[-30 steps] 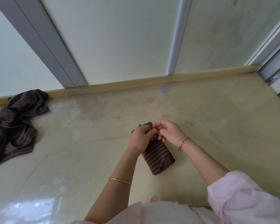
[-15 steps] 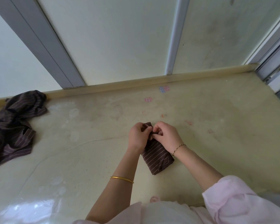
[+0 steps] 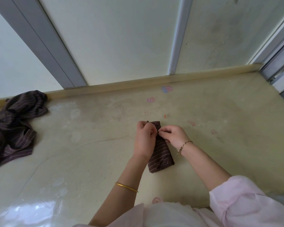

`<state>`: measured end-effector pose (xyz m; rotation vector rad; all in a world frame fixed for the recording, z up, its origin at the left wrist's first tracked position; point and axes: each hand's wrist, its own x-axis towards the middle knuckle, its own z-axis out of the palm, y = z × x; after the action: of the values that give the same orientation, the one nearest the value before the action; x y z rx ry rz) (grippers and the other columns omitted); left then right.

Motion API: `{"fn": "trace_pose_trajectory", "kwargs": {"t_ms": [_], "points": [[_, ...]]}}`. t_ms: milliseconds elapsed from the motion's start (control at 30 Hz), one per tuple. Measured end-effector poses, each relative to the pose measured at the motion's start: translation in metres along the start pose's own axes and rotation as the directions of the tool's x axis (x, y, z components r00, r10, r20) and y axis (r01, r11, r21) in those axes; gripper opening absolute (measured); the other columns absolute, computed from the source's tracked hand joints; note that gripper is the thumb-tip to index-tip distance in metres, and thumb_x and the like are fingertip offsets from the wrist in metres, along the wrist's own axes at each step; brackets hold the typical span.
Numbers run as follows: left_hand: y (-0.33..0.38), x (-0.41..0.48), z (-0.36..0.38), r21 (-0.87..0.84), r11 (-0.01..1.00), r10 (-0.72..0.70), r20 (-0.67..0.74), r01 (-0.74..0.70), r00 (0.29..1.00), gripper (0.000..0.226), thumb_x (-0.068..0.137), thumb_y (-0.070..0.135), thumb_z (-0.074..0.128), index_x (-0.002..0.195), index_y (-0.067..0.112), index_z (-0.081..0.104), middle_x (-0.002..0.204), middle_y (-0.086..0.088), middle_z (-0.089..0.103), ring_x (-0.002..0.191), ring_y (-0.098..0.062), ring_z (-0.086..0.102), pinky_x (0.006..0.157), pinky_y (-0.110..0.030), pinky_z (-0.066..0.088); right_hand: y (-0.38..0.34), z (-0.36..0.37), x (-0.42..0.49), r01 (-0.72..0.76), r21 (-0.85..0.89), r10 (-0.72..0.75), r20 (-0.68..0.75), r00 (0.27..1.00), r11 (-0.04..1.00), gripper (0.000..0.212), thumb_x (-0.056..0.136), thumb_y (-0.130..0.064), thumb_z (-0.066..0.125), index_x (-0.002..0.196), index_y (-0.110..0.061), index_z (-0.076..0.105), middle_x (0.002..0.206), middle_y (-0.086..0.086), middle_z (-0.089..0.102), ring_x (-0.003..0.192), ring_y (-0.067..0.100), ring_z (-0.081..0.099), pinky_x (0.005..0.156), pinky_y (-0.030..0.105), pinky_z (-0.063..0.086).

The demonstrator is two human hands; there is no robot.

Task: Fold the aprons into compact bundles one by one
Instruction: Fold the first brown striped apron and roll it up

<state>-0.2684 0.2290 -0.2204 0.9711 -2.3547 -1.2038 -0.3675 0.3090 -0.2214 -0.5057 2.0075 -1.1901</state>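
Note:
A brown striped apron folded into a narrow bundle [image 3: 161, 154] lies on the beige floor in the middle of the view. My left hand [image 3: 144, 136] grips its upper left part, fingers curled around the cloth. My right hand [image 3: 174, 135] pinches the cloth or a strap at the bundle's upper middle, right beside the left hand's fingertips. The top end of the bundle sticks out beyond both hands. A heap of unfolded brown striped aprons [image 3: 13, 125] lies at the far left by the wall.
A wall with grey vertical strips [image 3: 44, 43] rises behind a low beige skirting [image 3: 138, 82]. A metal door frame [image 3: 279, 66] stands at the right. Small coloured marks [image 3: 166, 89] dot the floor.
Both hands have shifted slightly along the bundle's upper end. The right hand's fingers now sit lower and pinch at the middle. The bundle itself stays in place.

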Motion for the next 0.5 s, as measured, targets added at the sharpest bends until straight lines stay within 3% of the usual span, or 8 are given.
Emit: {"fn": "trace_pose_trajectory", "kwargs": {"t_ms": [133, 300, 500], "points": [[-0.004, -0.007, 0.007, 0.046, 0.998, 0.043, -0.02, -0.042, 0.999, 0.007, 0.087, 0.001, 0.059, 0.089, 0.004, 0.065, 0.111, 0.0, 0.043, 0.098, -0.015, 0.05, 0.082, -0.014, 0.04, 0.005, -0.002, 0.005, -0.108, 0.136, 0.105, 0.028, 0.994, 0.985, 0.021, 0.088, -0.002, 0.06, 0.075, -0.017, 0.065, 0.074, 0.002, 0.061, 0.067, 0.013, 0.053, 0.061, 0.023, 0.043], [0.001, -0.009, 0.009, 0.161, 0.986, 0.036, -0.004, -0.034, 0.999, 0.01, 0.09, 0.007, 0.059, 0.095, -0.001, 0.063, 0.131, -0.007, 0.041, 0.103, -0.021, 0.055, 0.081, -0.027, 0.047, 0.002, 0.0, 0.005, -0.124, 0.143, 0.121, 0.027, 0.992, 0.982, 0.022, 0.089, -0.002, 0.059, 0.072, -0.016, 0.063, 0.072, 0.004, 0.06, 0.067, 0.014, 0.052, 0.062, 0.024, 0.045], [0.006, -0.006, 0.009, 0.241, 0.968, 0.066, 0.013, -0.067, 0.998, 0.013, 0.091, 0.004, 0.051, 0.087, -0.003, 0.061, 0.13, -0.01, 0.045, 0.103, -0.026, 0.055, 0.075, -0.034, 0.049, -0.001, -0.004, 0.004, -0.105, 0.137, 0.099, 0.054, 0.994, 0.985, 0.026, 0.089, 0.002, 0.055, 0.072, -0.015, 0.064, 0.072, 0.004, 0.061, 0.066, 0.013, 0.054, 0.064, 0.023, 0.048]]}}
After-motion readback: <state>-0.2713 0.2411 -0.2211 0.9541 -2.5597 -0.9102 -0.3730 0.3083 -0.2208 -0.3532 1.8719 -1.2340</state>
